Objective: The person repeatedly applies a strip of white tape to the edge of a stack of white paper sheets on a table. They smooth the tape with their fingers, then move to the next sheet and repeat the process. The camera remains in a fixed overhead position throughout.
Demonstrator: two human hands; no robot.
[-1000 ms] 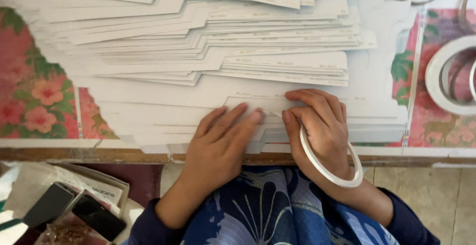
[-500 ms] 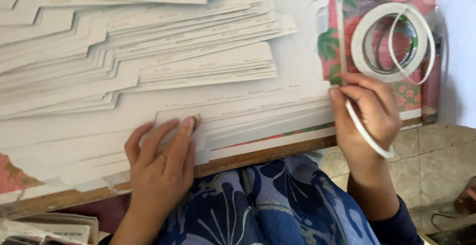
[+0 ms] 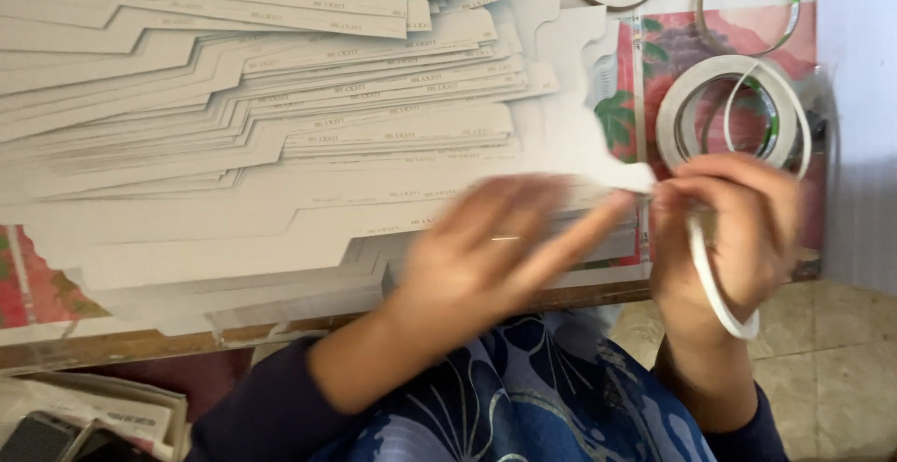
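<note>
The left hand [image 3: 495, 247], blurred, reaches fingers spread over the fanned white card stack [image 3: 280, 116] on the floral table [image 3: 28, 284], holding nothing. The right hand [image 3: 733, 228] pinches a white tape roll [image 3: 719, 284]; a larger roll [image 3: 733, 112] lies just beyond.

The fanned stack of cut-out sheets [image 3: 280, 126] looks like matt white card, smooth and flat, lying on a glossy, flower-printed plastic cloth [image 3: 654, 60] whose near edge shows a bare wooden table rim [image 3: 112, 345]. Near the table's far right corner the tape rolls [image 3: 733, 112] are thin white rings with a slightly shiny, smooth face. The narrow white ring [image 3: 715, 284] on the right hand [image 3: 729, 228] looks like smooth plastic or paper tape.
</note>
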